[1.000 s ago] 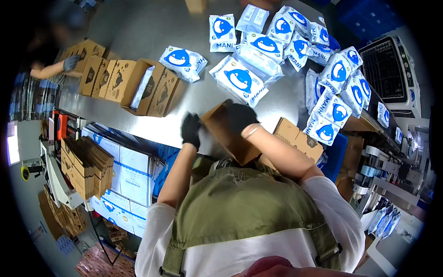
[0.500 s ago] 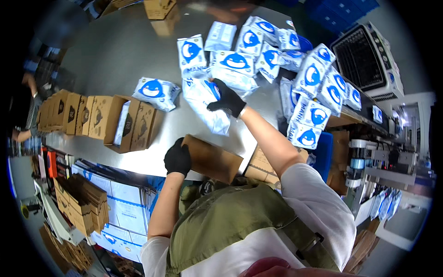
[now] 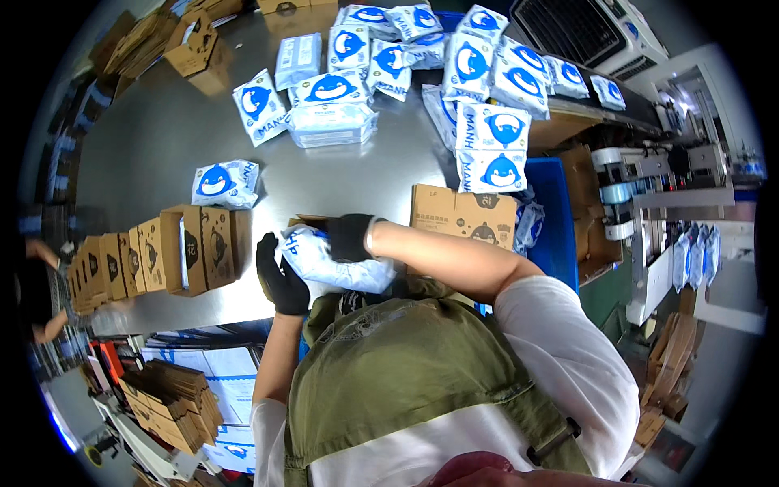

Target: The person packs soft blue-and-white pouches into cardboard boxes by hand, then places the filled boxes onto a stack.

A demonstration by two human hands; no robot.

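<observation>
- Packet of soft white film with blue printing [image 3: 345,274] is lying aslant before the person's torso, its upper side being clamped by the black-gloved right hand [image 3: 351,239]; the fingertips are hiding from view.
- Black-gloved left hand [image 3: 280,278] is standing at the packet's left end, thumb and fingers parting; cannot tell whether it is gripping anything.
- Both hands are keeping apart, the packet running between them.
- Brown cardboard box [image 3: 310,220] is showing only an edge behind the packet; cannot tell whether the packet is entering it.
- Brown printed cardboard carton [image 3: 462,213] is lying just beyond the right forearm; right of it, a blue plastic bin [image 3: 560,219] is holding more packets.
- Row of upright brown cardboard boxes [image 3: 150,253] is standing leftward on the grey metal table [image 3: 162,146].
- Single white-and-blue packet [image 3: 225,183] is lying just beyond the row's right end.
- Group of white-and-blue packets [image 3: 333,87] is occupying the far side; another pile [image 3: 492,146] is resting farther right.
- Another person's arm [image 3: 45,252] is showing at the left edge.
</observation>
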